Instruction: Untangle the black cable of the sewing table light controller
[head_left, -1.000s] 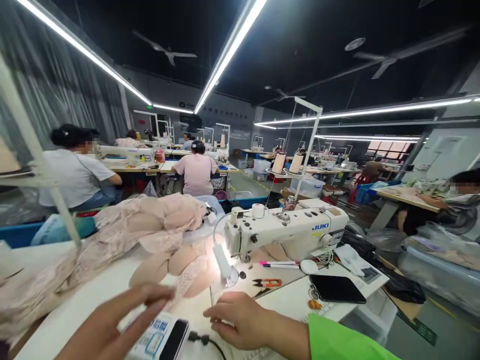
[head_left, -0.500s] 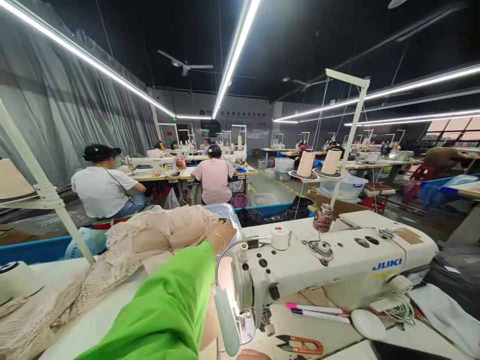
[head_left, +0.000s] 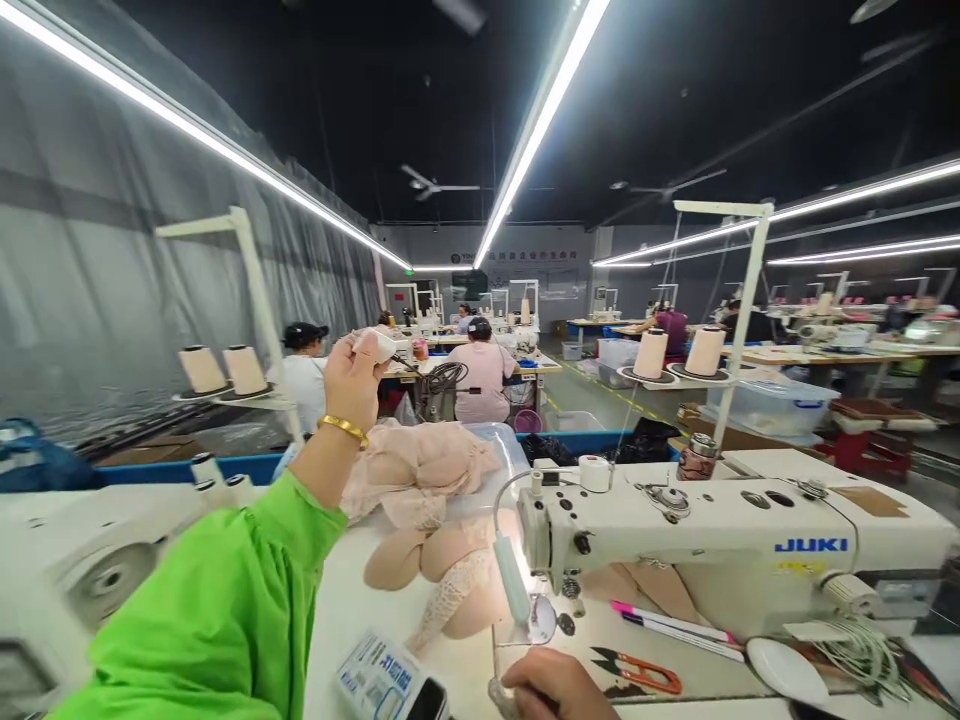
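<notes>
My left hand [head_left: 354, 375], with a gold bangle at the wrist, is raised in front of me. Its fingers are closed around a small white plug-like block [head_left: 379, 345], and a black coiled cable [head_left: 444, 376] hangs beyond it. Low at the front edge, my right hand [head_left: 559, 684] rests curled near the sewing machine's needle area, against a small greyish thing I cannot make out. Beige bra cups with lace [head_left: 457, 570] lie on the table beside the lit machine [head_left: 720, 530]. Behind them, more beige lace pieces [head_left: 420, 465] are heaped in a clear bin [head_left: 510, 450].
Orange-handled thread snips [head_left: 641, 674], pens [head_left: 675, 632] and a white oval thing [head_left: 787, 672] lie on the machine bed. A blue-and-white printed packet [head_left: 382, 675] is at the front. Thread stands with cones [head_left: 244, 370] rise on both sides. Co-workers [head_left: 481, 375] sit ahead.
My left hand has come back from behind the bra pile and risen leftward, now holding the white block with the black cable. The view has turned left, and more of my right hand shows.
</notes>
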